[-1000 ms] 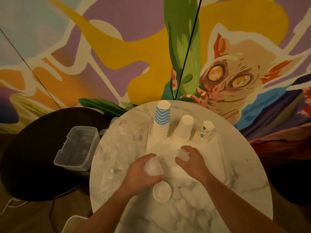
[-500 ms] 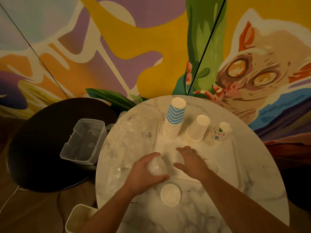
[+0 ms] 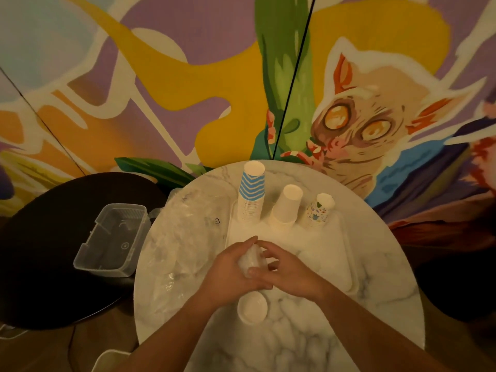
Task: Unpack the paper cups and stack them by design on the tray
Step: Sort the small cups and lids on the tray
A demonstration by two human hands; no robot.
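A: What do the two hands hold?

B: The left hand (image 3: 228,272) curls round a small plastic-wrapped bundle of cups (image 3: 251,260), fingers on its far side and thumb at the near end. The right hand (image 3: 290,269) meets it from the other side; its fingertips (image 3: 264,253) touch the wrapping and its thumb lies along the lower end, so it pinches the same bundle. Both are above the near left corner of the tray.

A: And just below the hands?

B: A single white cup (image 3: 252,310) stands mouth-up on the marble table (image 3: 322,331), just beside the left wrist and off the tray.

A: Where is the tray, and what stands on it?

B: The white tray (image 3: 349,253) lies on the table beyond the hands. Along its far edge stand three inverted stacks, left to right: a blue-striped stack (image 3: 251,196), the tallest; a plain white stack (image 3: 285,208); and a short patterned stack (image 3: 319,210). The stacks stand near one another, apart from the hands.

A: What lies to the left?

B: Crumpled clear plastic wrap (image 3: 185,237) covers the left part of the table. Further left, a clear plastic container (image 3: 112,240) rests on a dark round table (image 3: 40,251). A painted mural (image 3: 349,116) fills the wall behind.
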